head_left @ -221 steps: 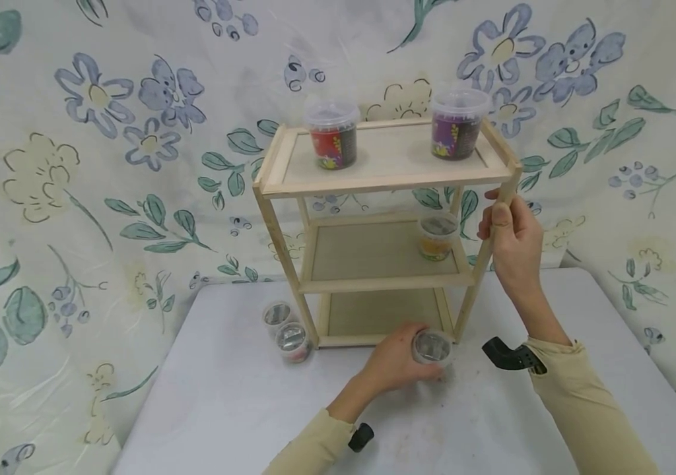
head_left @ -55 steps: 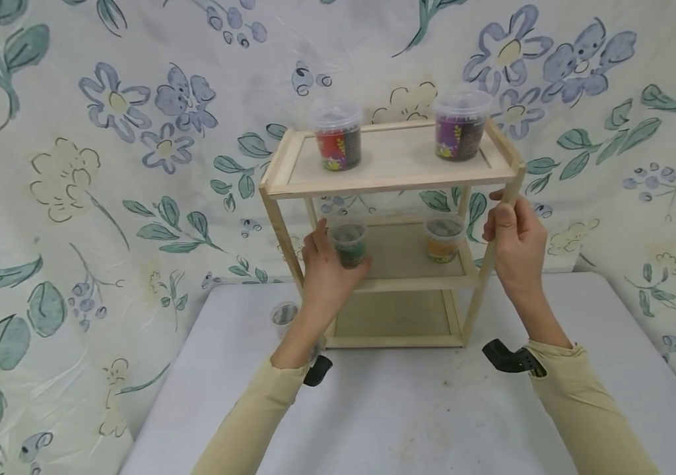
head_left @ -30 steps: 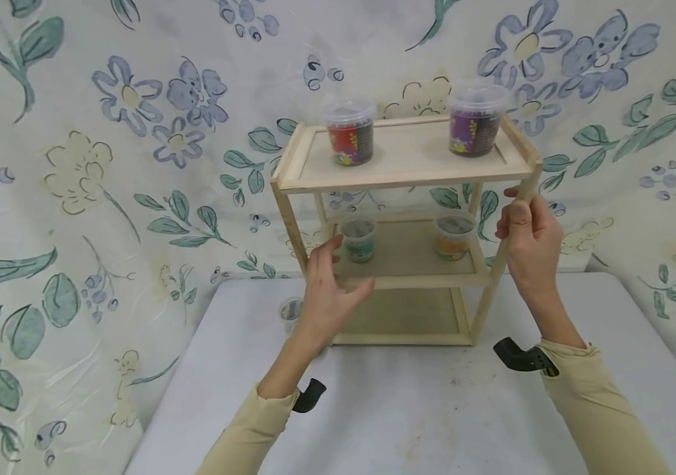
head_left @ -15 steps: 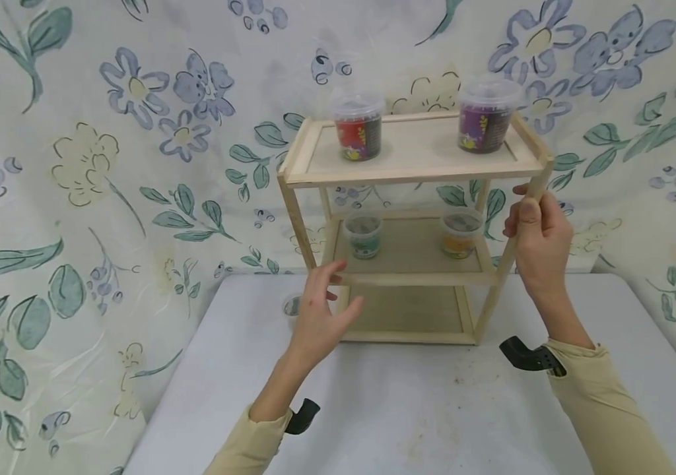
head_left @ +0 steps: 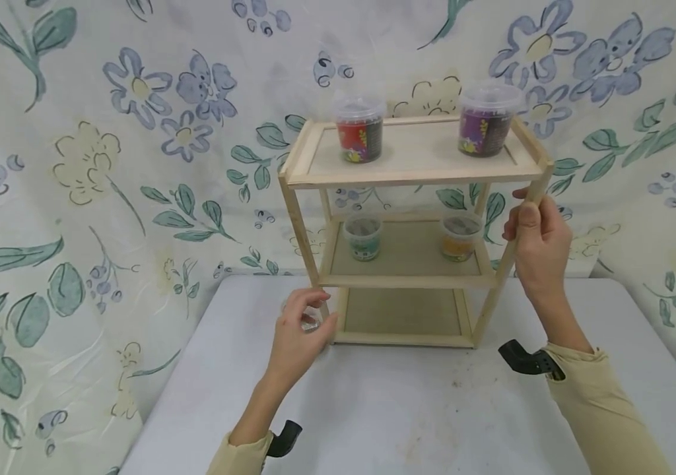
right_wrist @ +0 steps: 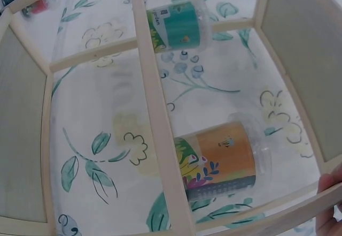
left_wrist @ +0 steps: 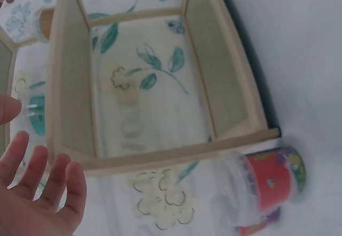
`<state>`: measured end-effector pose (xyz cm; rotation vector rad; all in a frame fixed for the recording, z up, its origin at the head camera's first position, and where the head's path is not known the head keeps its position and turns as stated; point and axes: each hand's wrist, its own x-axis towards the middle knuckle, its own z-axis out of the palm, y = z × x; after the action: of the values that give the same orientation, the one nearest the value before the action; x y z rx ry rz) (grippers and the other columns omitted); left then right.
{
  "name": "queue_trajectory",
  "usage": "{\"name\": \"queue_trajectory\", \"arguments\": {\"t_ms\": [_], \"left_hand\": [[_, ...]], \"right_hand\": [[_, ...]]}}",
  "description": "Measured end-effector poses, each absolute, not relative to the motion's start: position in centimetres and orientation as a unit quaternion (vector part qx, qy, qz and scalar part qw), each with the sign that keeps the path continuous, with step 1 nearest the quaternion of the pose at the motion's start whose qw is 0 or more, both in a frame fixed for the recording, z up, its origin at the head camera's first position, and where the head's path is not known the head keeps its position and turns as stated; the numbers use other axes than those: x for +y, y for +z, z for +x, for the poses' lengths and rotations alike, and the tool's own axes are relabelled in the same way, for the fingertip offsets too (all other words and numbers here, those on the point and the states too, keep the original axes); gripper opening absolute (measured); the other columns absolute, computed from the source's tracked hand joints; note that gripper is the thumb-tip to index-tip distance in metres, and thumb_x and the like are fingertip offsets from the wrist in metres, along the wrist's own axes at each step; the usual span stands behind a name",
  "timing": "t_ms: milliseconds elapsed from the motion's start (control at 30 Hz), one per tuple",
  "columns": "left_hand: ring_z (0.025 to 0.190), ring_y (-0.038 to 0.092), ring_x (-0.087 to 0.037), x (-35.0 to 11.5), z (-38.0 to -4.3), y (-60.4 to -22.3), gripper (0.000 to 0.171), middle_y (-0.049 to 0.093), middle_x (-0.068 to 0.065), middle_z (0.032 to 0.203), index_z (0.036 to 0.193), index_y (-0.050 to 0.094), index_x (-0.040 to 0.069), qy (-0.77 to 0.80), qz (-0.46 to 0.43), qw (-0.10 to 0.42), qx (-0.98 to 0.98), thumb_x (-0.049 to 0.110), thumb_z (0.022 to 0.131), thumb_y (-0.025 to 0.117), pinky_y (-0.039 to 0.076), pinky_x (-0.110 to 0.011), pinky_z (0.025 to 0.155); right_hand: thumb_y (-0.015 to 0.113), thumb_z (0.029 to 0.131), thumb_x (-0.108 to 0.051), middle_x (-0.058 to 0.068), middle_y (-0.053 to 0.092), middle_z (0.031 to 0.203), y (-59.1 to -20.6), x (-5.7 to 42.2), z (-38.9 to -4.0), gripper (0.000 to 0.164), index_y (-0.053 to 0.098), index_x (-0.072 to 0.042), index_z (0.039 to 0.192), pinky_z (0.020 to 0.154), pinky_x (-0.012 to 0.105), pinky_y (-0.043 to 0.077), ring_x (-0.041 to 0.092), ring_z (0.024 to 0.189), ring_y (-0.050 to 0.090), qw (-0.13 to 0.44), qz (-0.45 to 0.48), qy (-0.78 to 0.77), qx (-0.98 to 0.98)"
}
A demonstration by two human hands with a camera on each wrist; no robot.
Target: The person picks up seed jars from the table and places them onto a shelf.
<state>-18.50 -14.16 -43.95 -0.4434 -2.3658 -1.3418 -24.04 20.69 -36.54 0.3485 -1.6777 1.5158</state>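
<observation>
My right hand [head_left: 541,247] grips the right front post of a three-tier wooden shelf rack [head_left: 415,178]. Down beside the rack's left front post, my left hand [head_left: 293,340] has its fingers spread and relaxed, holding nothing. A lidded plastic tub with a red label [left_wrist: 271,180] stands on the table there, a second red-labelled tub [left_wrist: 259,226] partly hidden behind it; in the head view my fingers mostly cover them. On the middle tier are a teal-labelled tub [head_left: 364,241] at left and an orange-labelled tub [head_left: 459,241] at right.
On the top tier sit a larger red tub [head_left: 359,140] and a purple tub [head_left: 484,130], both with clear lids. The rack's bottom tier [head_left: 403,313] is a framed panel near the table. A white table [head_left: 397,409] carries the rack, with a floral curtain [head_left: 136,198] close behind.
My left hand carried the teal tub from the table to the middle tier's left side, let go, then dropped down and left towards the tubs. My right hand has kept its grip.
</observation>
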Motion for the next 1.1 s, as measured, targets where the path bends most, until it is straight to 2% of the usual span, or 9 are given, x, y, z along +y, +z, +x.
{"name": "queue_trajectory", "arguments": {"t_ms": [167, 300, 500, 667, 900, 1100], "left_hand": [[0.103, 0.057, -0.024, -15.2, -18.3, -44.7, 0.034, 0.059, -0.01, 0.117, 0.12, 0.062, 0.006, -0.48, -0.126, 0.182, -0.849, 0.009, 0.086, 0.07, 0.05, -0.041, 0.078], [0.106, 0.054, -0.023, -16.0, -18.2, -45.4, 0.04, 0.057, -0.01, 0.122, 0.125, 0.058, 0.009, -0.484, -0.1, 0.168, -0.853, 0.012, 0.088, 0.07, 0.048, -0.046, 0.081], [0.109, 0.052, -0.025, -16.7, -18.4, -46.6, 0.049, 0.053, -0.013, 0.13, 0.132, 0.052, 0.012, -0.466, -0.086, 0.152, -0.867, 0.014, 0.087, 0.071, 0.047, -0.043, 0.083], [0.112, 0.051, -0.028, -17.0, -18.4, -47.3, 0.057, 0.05, -0.009, 0.132, 0.137, 0.048, 0.012, -0.455, -0.065, 0.142, -0.877, 0.018, 0.086, 0.073, 0.045, -0.044, 0.084], [0.118, 0.046, -0.03, -17.9, -18.5, -49.0, 0.07, 0.043, -0.012, 0.137, 0.141, 0.043, 0.007, -0.416, -0.021, 0.112, -0.902, 0.024, 0.084, 0.077, 0.044, -0.041, 0.083], [0.12, 0.044, -0.032, -18.4, -18.8, -50.5, 0.074, 0.038, -0.015, 0.138, 0.143, 0.038, 0.007, -0.419, 0.015, 0.079, -0.905, 0.027, 0.083, 0.077, 0.042, -0.041, 0.085]], "right_hand": [[0.046, 0.105, -0.016, -0.002, 0.052, 0.068, -36.5, 21.0, -24.2, 0.018, 0.064, -0.02, 0.108, 0.06, 0.021, 0.043, 0.009, 0.059, 0.049, 0.417, 0.137, 0.603, -0.666], [0.046, 0.105, -0.016, -0.002, 0.051, 0.068, -36.5, 21.1, -24.3, 0.018, 0.064, -0.018, 0.108, 0.06, 0.021, 0.043, 0.009, 0.06, 0.049, 0.413, 0.135, 0.601, -0.67], [0.047, 0.105, -0.018, -0.001, 0.051, 0.069, -36.4, 21.1, -24.1, 0.018, 0.064, -0.015, 0.109, 0.061, 0.021, 0.043, 0.01, 0.06, 0.049, 0.411, 0.134, 0.604, -0.669], [0.047, 0.105, -0.02, -0.002, 0.051, 0.069, -36.4, 21.0, -24.1, 0.018, 0.065, -0.015, 0.109, 0.061, 0.021, 0.044, 0.01, 0.061, 0.049, 0.415, 0.138, 0.595, -0.674], [0.047, 0.105, -0.018, 0.001, 0.052, 0.07, -36.5, 20.9, -24.1, 0.021, 0.065, -0.008, 0.111, 0.062, 0.02, 0.044, 0.01, 0.061, 0.049, 0.403, 0.132, 0.604, -0.675], [0.048, 0.105, -0.018, -0.001, 0.052, 0.07, -36.4, 20.8, -24.0, 0.019, 0.065, -0.013, 0.11, 0.06, 0.021, 0.044, 0.01, 0.06, 0.049, 0.406, 0.14, 0.605, -0.671]]}}
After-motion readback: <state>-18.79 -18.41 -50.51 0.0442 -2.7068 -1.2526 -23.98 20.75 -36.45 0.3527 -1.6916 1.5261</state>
